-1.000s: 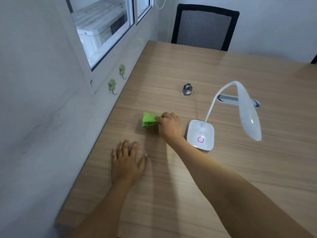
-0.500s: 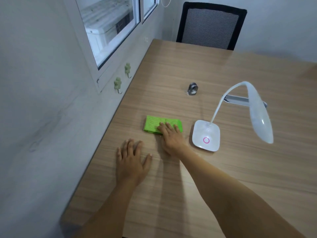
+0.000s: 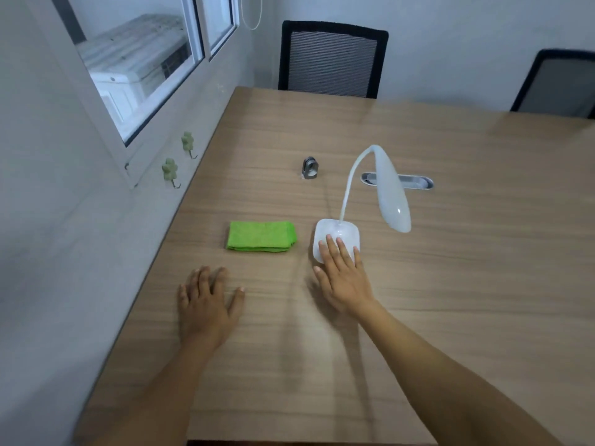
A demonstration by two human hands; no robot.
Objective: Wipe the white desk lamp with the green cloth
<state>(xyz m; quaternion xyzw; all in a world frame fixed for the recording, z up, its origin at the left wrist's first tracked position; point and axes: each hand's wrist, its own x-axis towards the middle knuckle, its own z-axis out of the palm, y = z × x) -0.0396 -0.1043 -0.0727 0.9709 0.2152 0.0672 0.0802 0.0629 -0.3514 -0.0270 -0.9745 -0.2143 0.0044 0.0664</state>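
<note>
The green cloth [image 3: 261, 240] lies folded flat on the wooden desk [image 3: 450, 268], with no hand touching it. To its right stands the white desk lamp [image 3: 391, 191], its curved neck rising from a square base and its head hanging over the desk. My right hand [image 3: 341, 272] is open, and its fingertips rest on the near part of the lamp base, covering it. Flat on the desk below the cloth lies my left hand [image 3: 206, 300], fingers spread and holding nothing.
A small metal clip-like object [image 3: 309, 169] sits behind the cloth. A grey cable slot [image 3: 415, 181] is set in the desk behind the lamp. The wall with a window and two green hooks [image 3: 169, 170] runs along the left edge. Two black chairs [image 3: 331, 59] stand at the far side.
My right hand let go of the green cloth, which now lies flat, and moved right onto the lamp base. My left hand stayed flat on the desk.
</note>
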